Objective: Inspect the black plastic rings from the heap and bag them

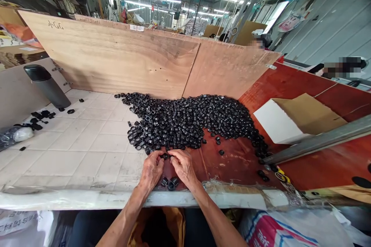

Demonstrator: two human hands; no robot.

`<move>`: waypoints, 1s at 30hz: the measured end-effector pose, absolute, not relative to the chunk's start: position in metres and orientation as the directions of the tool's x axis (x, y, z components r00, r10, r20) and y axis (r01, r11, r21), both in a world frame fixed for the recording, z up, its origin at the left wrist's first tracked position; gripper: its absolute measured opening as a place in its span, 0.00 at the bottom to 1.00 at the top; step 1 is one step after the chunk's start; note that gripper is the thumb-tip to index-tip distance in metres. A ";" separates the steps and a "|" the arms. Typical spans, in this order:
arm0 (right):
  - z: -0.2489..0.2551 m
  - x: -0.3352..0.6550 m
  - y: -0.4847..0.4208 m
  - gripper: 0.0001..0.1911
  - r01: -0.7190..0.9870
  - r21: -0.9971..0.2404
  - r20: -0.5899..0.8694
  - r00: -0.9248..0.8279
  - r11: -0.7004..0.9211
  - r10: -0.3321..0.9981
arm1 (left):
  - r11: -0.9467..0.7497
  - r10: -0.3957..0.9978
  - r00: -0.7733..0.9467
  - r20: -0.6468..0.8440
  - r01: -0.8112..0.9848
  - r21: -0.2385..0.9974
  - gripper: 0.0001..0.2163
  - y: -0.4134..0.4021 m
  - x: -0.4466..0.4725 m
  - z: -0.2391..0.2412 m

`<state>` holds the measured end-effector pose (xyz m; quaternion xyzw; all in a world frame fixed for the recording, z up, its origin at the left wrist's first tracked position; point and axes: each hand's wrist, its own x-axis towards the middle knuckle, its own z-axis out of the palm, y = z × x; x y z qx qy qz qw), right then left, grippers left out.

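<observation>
A big heap of small black plastic rings [188, 121] lies in the middle of the table against a plywood back wall. My left hand [151, 170] and my right hand [183, 166] meet at the heap's near edge, fingers pinched together around a small black ring [165, 156] between them. A few more black rings [171, 182] lie on the table just under my wrists.
A dark cylindrical flask [48, 85] stands at the left on the tiled top. Loose black parts [40, 117] and a plastic bag [17, 134] lie near it. An open cardboard box [295, 119] and a metal bar [319, 142] sit on the right. Sacks [278, 231] lie below the table edge.
</observation>
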<state>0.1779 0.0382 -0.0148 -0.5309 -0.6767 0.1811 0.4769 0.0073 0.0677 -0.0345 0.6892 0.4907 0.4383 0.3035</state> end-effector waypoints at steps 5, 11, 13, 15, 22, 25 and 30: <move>-0.025 0.180 0.043 0.14 0.518 -0.783 0.442 0.072 0.345 0.894 | -0.385 0.923 0.171 0.346 0.456 0.802 0.15 0.067 0.008 -0.036; -0.026 0.179 0.041 0.09 0.492 -0.822 0.395 0.132 0.286 0.909 | -0.399 0.915 0.192 0.354 0.543 0.739 0.15 0.067 0.008 -0.038; -0.025 0.179 0.040 0.08 0.507 -0.810 0.399 0.111 0.293 0.910 | -0.402 0.914 0.195 0.356 0.556 0.727 0.13 0.066 0.009 -0.038; -0.022 0.178 0.039 0.04 0.502 -0.814 0.388 0.096 0.292 0.917 | -0.405 0.913 0.195 0.359 0.548 0.732 0.13 0.064 0.009 -0.036; -0.015 0.178 0.038 0.07 0.313 -0.920 0.286 0.129 0.234 0.950 | -0.364 0.932 0.186 0.312 0.490 0.792 0.11 0.059 0.008 -0.026; -0.012 0.178 0.038 0.08 0.282 -0.920 0.313 0.104 0.273 0.944 | -0.372 0.928 0.209 0.310 0.425 0.826 0.11 0.058 0.006 -0.019; -0.010 0.178 0.037 0.08 0.272 -0.924 0.304 0.095 0.269 0.948 | -0.407 0.904 0.258 0.340 0.278 0.870 0.10 0.058 0.001 -0.007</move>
